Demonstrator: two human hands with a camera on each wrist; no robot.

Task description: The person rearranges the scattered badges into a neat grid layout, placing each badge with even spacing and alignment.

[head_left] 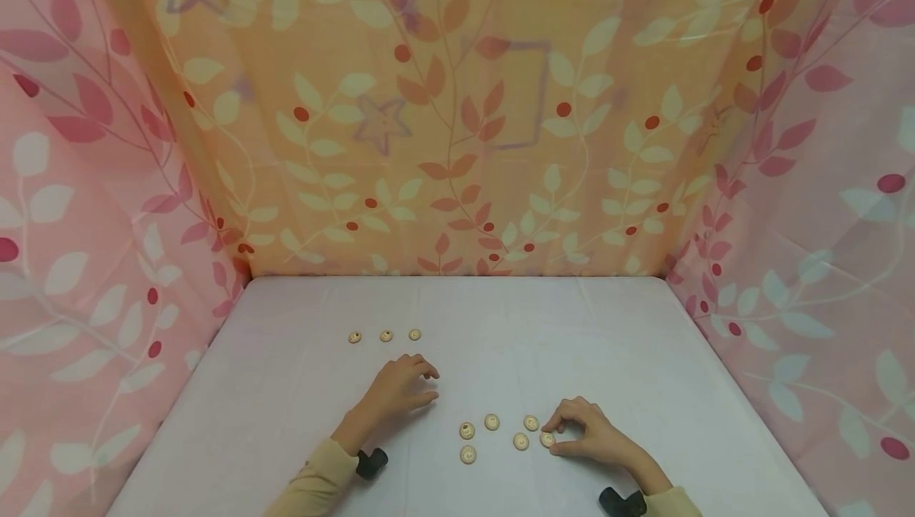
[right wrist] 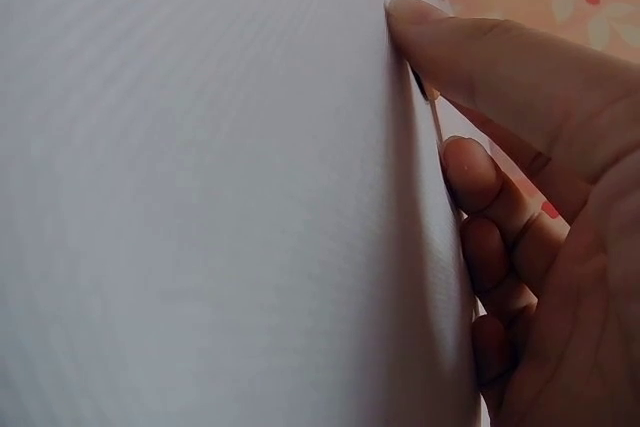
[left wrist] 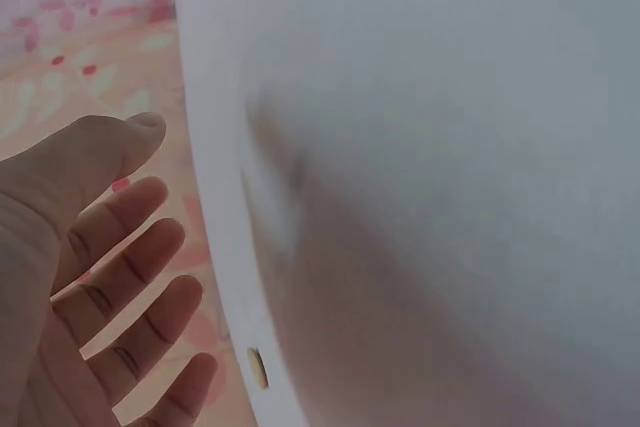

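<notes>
On the white tabletop, my right hand (head_left: pixel 589 434) pinches a round, pale wooden button (head_left: pixel 547 439) by its edges, thumb on the near side and a finger on the far side. Two more buttons lie just left of it, one farther back (head_left: pixel 531 422) and one nearer (head_left: pixel 520 441). My left hand (head_left: pixel 400 386) hovers over the cloth with relaxed fingers and holds nothing; its palm (left wrist: pixel 40 297) shows in the left wrist view. The right thumb (right wrist: pixel 450 42) partly hides the pinched button in the right wrist view.
Between the hands are a button with a dark spot (head_left: pixel 467 430), another below it (head_left: pixel 468 454) and one to the right (head_left: pixel 492 422). Three buttons, including the middle one (head_left: pixel 386 336), form a row at back left. Leaf-patterned curtains (head_left: pixel 457 144) enclose the table (head_left: pixel 572 326).
</notes>
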